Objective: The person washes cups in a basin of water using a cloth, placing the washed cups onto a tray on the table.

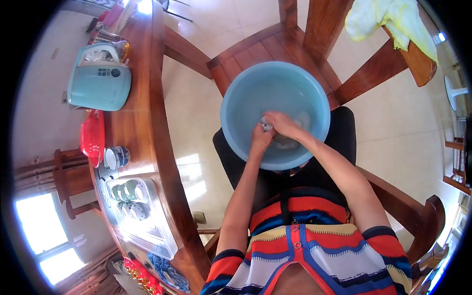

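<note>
A light blue basin point(239, 142) of cloudy water stands between my knees, on the seat of a wooden chair point(231, 64). Inside it, my left hand point(262, 136) and my right hand point(281, 123) meet, both closed around a small patterned cup point(266, 125), white with dark marks. Fingers cover most of the cup. Close to my right hand, a pale, whitish cloth-like thing point(303, 119) shows in the water.
On the wooden table point(142, 88) at left are a light blue kettle point(101, 81), a red dish point(92, 137), a blue-and-white cup point(118, 157) and a clear tray point(164, 241) with several small cups. A yellow-edged white cloth point(376, 19) drapes over the chair at upper right.
</note>
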`<state>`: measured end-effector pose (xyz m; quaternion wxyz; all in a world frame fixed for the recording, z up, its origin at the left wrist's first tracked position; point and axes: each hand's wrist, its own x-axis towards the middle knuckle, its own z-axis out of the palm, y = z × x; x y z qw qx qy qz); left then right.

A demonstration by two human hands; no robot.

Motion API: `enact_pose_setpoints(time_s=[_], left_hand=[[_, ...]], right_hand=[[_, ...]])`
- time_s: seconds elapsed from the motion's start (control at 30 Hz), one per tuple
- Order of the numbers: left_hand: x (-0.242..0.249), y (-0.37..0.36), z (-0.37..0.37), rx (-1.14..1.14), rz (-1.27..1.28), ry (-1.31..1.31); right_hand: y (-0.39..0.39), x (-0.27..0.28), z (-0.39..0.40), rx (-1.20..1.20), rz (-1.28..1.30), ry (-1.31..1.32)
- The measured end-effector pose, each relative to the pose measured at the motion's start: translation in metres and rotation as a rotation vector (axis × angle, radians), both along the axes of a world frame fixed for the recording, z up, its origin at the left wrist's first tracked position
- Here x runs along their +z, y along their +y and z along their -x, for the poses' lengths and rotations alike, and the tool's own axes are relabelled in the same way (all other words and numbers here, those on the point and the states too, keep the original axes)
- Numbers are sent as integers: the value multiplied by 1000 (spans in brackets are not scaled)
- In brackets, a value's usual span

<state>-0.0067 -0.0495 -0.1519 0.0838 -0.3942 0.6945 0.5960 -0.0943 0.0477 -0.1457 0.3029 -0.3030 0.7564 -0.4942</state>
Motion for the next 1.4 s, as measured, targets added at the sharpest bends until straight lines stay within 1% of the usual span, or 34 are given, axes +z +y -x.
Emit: enact_pose_setpoints(time_s=[0.03,0.1,0.13,0.2,0.23,0.3,0.33,0.4,0.43,0.5,0.53,0.6,0.63,0.7,0.73,0.8,0.83,0.9,0.93,0.97,1.0,1.03,1.07,1.13,1.17,1.2,1.23,1.3,1.37,1.4], left_hand=[[-4,-2,0,2,2,1],[-11,-4,-1,41,-16,-3],[-14,-5,0,41,-18,-3],[-25,-5,0,-6,52,70],[-31,-5,0,-8,48,71],[-37,-7,-2,-47,21,186],[-38,-5,-2,-46,21,185],[-37,-3,-1,-78,369,255],[-23,-4,-1,-75,372,255],[4,-5,0,58,-233,145],[9,-4,1,59,-232,143],[13,0,3,291,-577,218],[9,-2,3,290,-577,218],[0,-4,4,315,-599,248],[-4,-5,4,312,-603,248],[-11,-5,2,307,-462,219],[-14,-3,4,309,-465,216],[-11,-1,12,453,-368,269],[-5,-2,11,456,-367,269],[1,-3,8,392,-372,226],[9,-3,5,326,-378,183],[10,-4,3,327,-377,182],[11,-5,3,288,-417,201],[15,-3,2,248,-458,223],[18,-2,1,313,-586,268],[18,-1,0,379,-713,312],[18,-4,0,380,-715,313],[14,-14,0,525,-976,278],[1,-19,-1,558,-1006,238],[-6,-21,-3,593,-1034,195]], right_hand=[[-2,4,0,2,2,1],[-4,13,-5,-14,-143,3],[-3,15,-11,-13,-146,3],[3,16,-23,-51,123,287],[4,13,-25,-52,119,288],[2,8,-28,-160,298,393],[2,8,-27,-160,298,392],[1,7,-17,-153,111,109],[-1,4,-12,-150,114,109],[-2,-5,-2,-166,103,-49],[-3,-12,4,-165,104,-51],[-3,-17,12,-211,82,-103],[-2,-16,13,-212,82,-103],[2,-11,15,-191,-47,-103],[3,-4,10,-195,-50,-101],[3,9,-14,-188,174,187],[2,14,-22,-187,171,184],[-2,21,-31,-104,290,322],[-5,19,-31,-109,317,370],[-7,18,-27,-107,318,368],[-9,17,-21,-80,149,200],[-11,15,-13,-53,-19,31],[-13,9,-4,-53,-19,33],[-16,-9,11,-131,-21,-93],[-13,-12,16,-131,-21,-91],[-10,-12,20,-144,10,-197],[-7,-11,22,-157,41,-302],[-2,-10,17,-168,48,-276],[2,-10,7,-179,57,-252],[2,6,-1,-204,42,-154]])
